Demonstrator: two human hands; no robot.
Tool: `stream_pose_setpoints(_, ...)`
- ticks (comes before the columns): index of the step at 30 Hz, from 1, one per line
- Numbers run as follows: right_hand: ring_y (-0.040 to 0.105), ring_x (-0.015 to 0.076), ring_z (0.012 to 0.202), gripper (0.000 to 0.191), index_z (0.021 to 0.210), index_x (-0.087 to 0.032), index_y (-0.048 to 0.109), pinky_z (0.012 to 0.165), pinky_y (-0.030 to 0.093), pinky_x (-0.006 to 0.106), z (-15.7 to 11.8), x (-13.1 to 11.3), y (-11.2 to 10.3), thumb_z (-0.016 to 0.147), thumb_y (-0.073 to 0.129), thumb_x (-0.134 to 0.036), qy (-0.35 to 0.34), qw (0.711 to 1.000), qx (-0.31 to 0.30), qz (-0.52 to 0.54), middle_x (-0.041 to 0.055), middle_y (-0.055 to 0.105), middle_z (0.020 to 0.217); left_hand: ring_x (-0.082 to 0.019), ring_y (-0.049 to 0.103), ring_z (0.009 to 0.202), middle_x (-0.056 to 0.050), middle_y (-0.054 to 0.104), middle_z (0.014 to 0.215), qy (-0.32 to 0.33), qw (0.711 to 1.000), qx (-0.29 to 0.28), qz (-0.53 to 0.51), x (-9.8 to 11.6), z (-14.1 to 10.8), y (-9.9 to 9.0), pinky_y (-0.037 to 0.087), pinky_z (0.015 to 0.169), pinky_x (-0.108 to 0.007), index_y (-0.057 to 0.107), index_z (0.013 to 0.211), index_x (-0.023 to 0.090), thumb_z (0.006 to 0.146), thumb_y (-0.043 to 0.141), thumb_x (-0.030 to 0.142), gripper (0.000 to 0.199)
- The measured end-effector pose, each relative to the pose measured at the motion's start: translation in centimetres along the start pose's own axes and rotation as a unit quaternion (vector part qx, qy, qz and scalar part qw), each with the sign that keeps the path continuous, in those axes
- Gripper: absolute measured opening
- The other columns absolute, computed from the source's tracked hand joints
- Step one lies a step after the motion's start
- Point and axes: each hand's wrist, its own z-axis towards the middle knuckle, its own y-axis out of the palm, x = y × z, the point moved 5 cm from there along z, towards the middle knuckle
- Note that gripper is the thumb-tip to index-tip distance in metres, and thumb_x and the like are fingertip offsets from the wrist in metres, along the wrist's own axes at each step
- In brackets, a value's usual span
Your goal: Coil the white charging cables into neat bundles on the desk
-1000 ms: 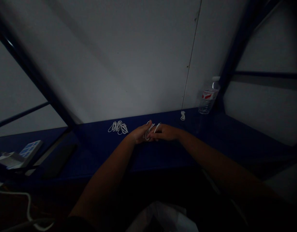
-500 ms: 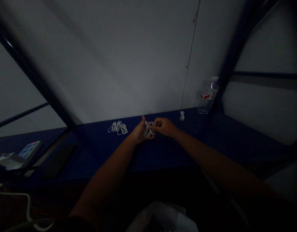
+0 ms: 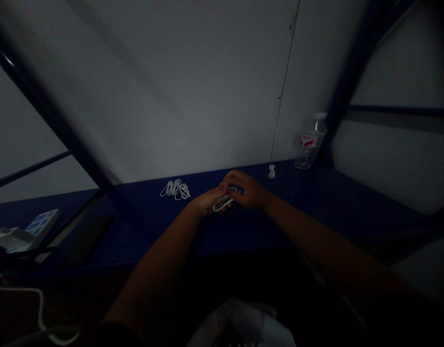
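Note:
A looped white cable [image 3: 224, 202] lies across the palm of my left hand [image 3: 210, 199], whose fingers curl under it. My right hand [image 3: 246, 189] is over the cable's upper right end, its fingers closed on the loops and touching my left fingers. To the left on the blue shelf [image 3: 150, 217] rest coiled white cables [image 3: 176, 189]. A small white cable bundle [image 3: 271, 171] lies to the right, near the wall.
A clear plastic bottle [image 3: 309, 144] with a red and white label stands at the right by the wall. A dark flat object [image 3: 85, 239] and a blue-and-white box [image 3: 43, 224] are at the left. Blue posts frame both sides.
My right hand has moved over my left fingers. The cable's loops have gone from a spread, rounder coil to a narrower, slanted bundle, and my left thumb no longer points up.

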Motion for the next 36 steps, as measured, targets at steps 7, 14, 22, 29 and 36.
stream_pose_setpoints(7, 0.061, 0.0198, 0.086, 0.025, 0.103, -0.02, 0.068, 0.081, 0.046, 0.033, -0.6, 0.2, 1.6, 0.094, 0.051, -0.036, 0.045, 0.994, -0.102, 0.008, 0.0079, 0.066, 0.093, -0.011, 0.057, 0.051, -0.005, 0.065, 0.072, 0.047, 0.998, -0.04, 0.033, 0.4, -0.3, 0.6, 0.04, 0.048, -0.021, 0.051, 0.124, 0.014, 0.068, 0.06, 0.079, 0.086)
stream_pose_setpoints(14, 0.064, 0.0194, 0.084, 0.025, 0.095, -0.02, 0.072, 0.077, 0.045, 0.031, -0.8, 2.0, 1.9, 0.088, 0.059, -0.041, 0.131, 0.987, -0.08, 0.054, 0.0066, 0.071, 0.093, -0.015, 0.065, 0.07, -0.01, 0.068, 0.088, 0.02, 0.998, -0.056, 0.037, 0.9, -0.9, 1.4, 0.048, 0.062, -0.025, 0.052, 0.122, 0.016, 0.063, 0.086, 0.045, 0.074)
stream_pose_setpoints(22, 0.059, 0.0183, 0.075, 0.025, 0.08, -0.019, 0.069, 0.073, 0.044, 0.032, -0.4, 2.7, 0.2, 0.086, 0.06, -0.041, 0.167, 0.985, 0.048, -0.002, 0.0067, 0.067, 0.081, -0.005, 0.038, 0.047, 0.005, 0.047, 0.058, 0.011, 0.989, 0.029, 0.147, 0.8, -0.5, 0.2, 0.028, 0.045, -0.02, 0.062, 0.085, 0.015, 0.068, 0.08, 0.045, 0.039)
stream_pose_setpoints(29, 0.055, 0.0173, 0.063, 0.044, 0.071, -0.018, 0.065, 0.06, 0.04, 0.029, -1.4, 4.9, -0.4, 0.087, 0.054, -0.058, 0.318, 0.928, 0.181, 0.067, 0.0037, 0.063, 0.066, -0.014, 0.059, 0.073, -0.006, 0.067, 0.092, 0.162, 0.981, 0.056, 0.094, 2.4, -0.1, 1.1, 0.047, 0.069, -0.026, 0.067, 0.105, 0.015, 0.067, 0.082, 0.034, 0.045)
stream_pose_setpoints(36, 0.051, 0.0155, 0.058, 0.048, 0.064, -0.019, 0.058, 0.056, 0.034, 0.028, -1.6, 5.2, 1.3, 0.088, 0.049, -0.06, 0.343, 0.922, 0.176, -0.002, 0.0026, 0.058, 0.06, -0.023, 0.062, 0.107, -0.008, 0.071, 0.099, 0.147, 0.971, 0.182, 0.049, 0.4, 1.8, 0.6, 0.047, 0.094, -0.032, 0.069, 0.101, 0.015, 0.087, 0.062, 0.048, 0.036)
